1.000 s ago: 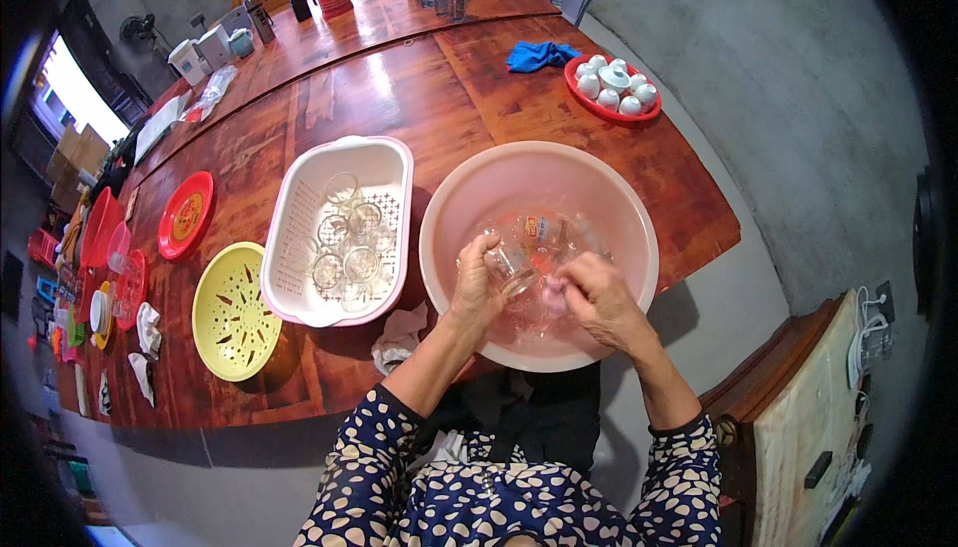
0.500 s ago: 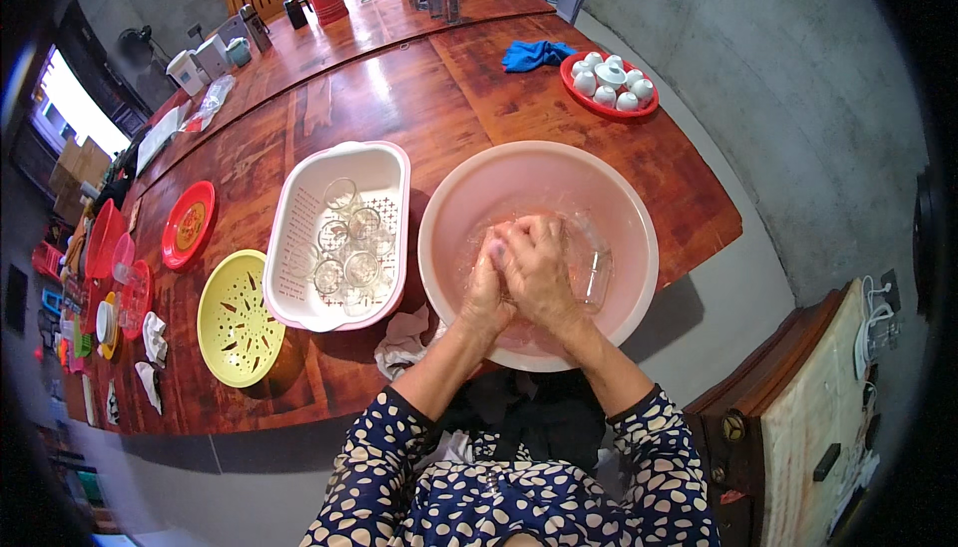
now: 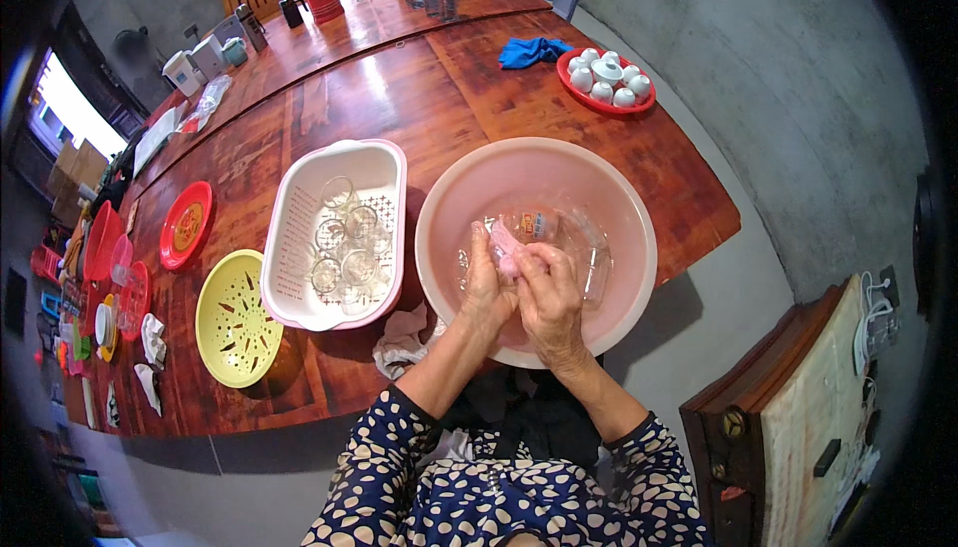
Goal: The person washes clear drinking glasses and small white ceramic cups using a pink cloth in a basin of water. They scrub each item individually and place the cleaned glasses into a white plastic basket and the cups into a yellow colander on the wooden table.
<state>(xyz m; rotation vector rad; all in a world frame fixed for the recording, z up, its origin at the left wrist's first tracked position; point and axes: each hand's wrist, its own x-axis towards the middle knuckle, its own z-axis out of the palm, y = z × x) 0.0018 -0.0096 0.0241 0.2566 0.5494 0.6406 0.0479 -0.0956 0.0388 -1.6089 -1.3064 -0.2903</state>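
Head view: hands (image 3: pixel 524 282) perhaps around glass (image 3: pixel 529 233)

Yellow colander (image 3: pixel 232 319), red cup tray (image 3: pixel 606 81)

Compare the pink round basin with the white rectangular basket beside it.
The pink basin is round with solid walls; the white basket is rectangular with a slotted bottom. The basin holds clear glassware that both hands work over; the basket holds upright clear glasses, untouched. Both are plastic and sit on the wooden table.
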